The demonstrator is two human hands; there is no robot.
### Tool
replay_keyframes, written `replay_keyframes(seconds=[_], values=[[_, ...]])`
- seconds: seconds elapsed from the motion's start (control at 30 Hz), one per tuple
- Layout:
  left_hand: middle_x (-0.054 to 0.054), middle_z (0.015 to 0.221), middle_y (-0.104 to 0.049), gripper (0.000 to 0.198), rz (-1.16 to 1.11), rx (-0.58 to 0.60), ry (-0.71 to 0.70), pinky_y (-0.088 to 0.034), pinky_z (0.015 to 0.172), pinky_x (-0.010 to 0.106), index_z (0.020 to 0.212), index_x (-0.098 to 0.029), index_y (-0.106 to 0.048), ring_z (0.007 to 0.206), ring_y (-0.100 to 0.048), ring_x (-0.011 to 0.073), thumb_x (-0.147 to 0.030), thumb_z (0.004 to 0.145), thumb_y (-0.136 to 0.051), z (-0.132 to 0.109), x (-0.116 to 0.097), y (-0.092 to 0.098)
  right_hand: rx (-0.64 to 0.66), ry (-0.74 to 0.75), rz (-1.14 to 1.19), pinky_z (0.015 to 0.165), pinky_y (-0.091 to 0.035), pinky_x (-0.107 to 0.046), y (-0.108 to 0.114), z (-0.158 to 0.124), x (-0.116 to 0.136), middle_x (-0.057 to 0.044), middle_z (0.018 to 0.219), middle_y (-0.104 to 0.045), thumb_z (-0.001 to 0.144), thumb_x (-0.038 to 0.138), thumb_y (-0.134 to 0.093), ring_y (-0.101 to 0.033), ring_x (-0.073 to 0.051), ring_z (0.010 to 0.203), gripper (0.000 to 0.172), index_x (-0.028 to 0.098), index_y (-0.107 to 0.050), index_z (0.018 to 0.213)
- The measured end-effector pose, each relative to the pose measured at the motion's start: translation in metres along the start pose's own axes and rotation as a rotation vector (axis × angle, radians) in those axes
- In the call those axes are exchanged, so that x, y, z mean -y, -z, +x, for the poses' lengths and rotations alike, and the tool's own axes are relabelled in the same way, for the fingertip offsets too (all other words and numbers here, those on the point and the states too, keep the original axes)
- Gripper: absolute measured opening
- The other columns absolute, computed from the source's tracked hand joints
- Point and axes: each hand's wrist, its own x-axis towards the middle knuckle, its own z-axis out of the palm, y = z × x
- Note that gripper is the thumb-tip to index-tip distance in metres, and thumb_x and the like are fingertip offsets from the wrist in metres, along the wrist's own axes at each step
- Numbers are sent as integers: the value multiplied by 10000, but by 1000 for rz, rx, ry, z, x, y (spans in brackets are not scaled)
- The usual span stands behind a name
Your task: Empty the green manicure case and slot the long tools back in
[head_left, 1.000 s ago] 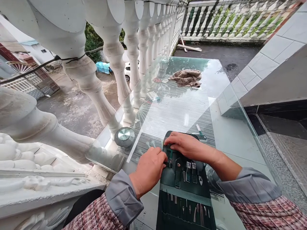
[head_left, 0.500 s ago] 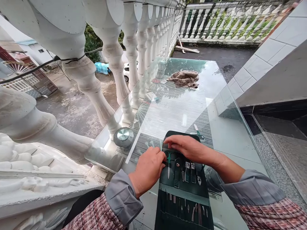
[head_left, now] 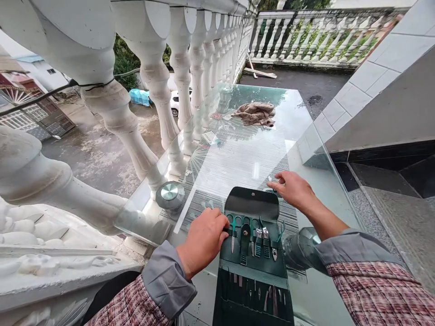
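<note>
The green case lay open at the near end of the glass counter, its flap pointing away from the person. The left hand pinched the case's left edge, just beside the scissors. Clippers sat to the right of these, and a row of slim tools lay below. The right hand hung beyond the flap's right side, thumb and forefinger about a small white-tipped tool; whether they gripped it could not be told. A brown cloth lay crumpled farther off.
</note>
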Motion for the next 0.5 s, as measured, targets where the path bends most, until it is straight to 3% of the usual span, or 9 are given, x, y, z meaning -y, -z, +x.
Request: replay_keyframes(seconds=[0.13, 0.37, 0.5], values=[[11, 932, -572, 102, -4, 11, -3, -428, 727, 297, 889, -206, -580, 901, -509, 195, -191, 815, -648, 1, 1, 0, 101, 19, -91, 595, -370, -289, -2, 2, 3, -67, 818, -629, 776, 346, -537, -573, -199, 760, 191, 194, -624, 698], [20, 950, -579, 109, -6, 18, -7, -433, 747, 295, 909, -207, -590, 910, -513, 193, -186, 816, -642, -2, 0, 2, 136, 17, -140, 581, -356, -270, 3, 0, -5, -51, 789, -631, 763, 230, -531, -551, -172, 710, 121, 196, -639, 720], [23, 951, -578, 92, 2, 15, -5, -438, 766, 298, 909, -206, -593, 920, -514, 192, -180, 826, -623, -2, -1, 4, 103, 82, -159, 563, -351, -268, 2, -5, -11, -52, 805, -603, 777, 252, -501, -538, -166, 688, 141, 198, -618, 718]])
